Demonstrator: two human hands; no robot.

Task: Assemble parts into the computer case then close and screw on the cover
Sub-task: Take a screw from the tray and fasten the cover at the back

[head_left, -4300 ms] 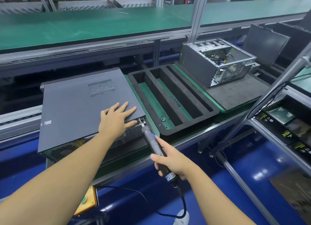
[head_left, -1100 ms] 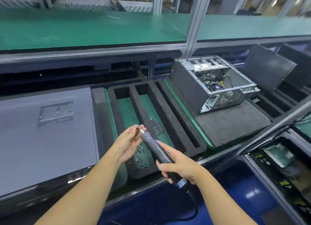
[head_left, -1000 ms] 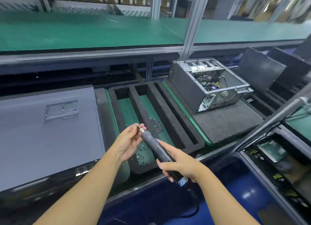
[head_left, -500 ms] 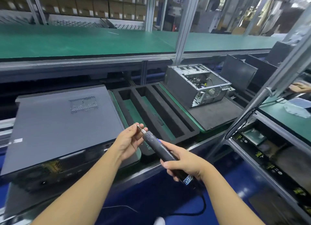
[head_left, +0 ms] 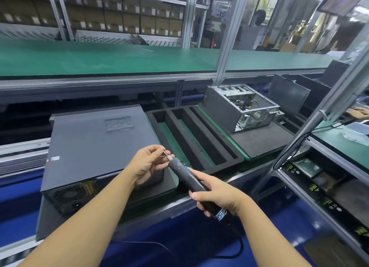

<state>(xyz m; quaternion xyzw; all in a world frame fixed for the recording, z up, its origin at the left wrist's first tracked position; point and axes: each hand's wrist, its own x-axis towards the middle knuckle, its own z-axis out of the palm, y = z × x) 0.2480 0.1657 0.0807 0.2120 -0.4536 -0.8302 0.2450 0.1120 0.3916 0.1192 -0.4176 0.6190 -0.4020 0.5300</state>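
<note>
Factory assembly line: a green-matted shelf [head_left: 99, 57] runs above the desk [head_left: 179, 203].

The right grip [head_left: 217, 196] is clenched round the lower barrel of the electric screwdriver [head_left: 186, 174], with its cord [head_left: 237, 244] hanging below. The left grip [head_left: 146, 163] pinches the bit [head_left: 165, 154] at the tool's tip between thumb and fingertips. Whether a screw sits there is too small to tell.

The closed computer case [head_left: 75, 194] lies flat just beyond and left of the left grip, with its cover [head_left: 89, 139] on top. A black foam tray [head_left: 191, 139] lies beyond both grips. An open case [head_left: 241, 107] stands well apart, beyond and right of the right grip.

Handling, as judged:
- **Case:** probably heavy and stiff, and unlikely to slide. The cover is thin, smooth sheet metal, best steadied by a flat palm near the rear edge while the tool drives.
- **Screwdriver:** light and rigid. A mid-barrel hold suits it, though the cord may tug.
- **Screw:** small, slick and easily dropped, so a fingertip pinch at the bit is the sensible hold.
</note>
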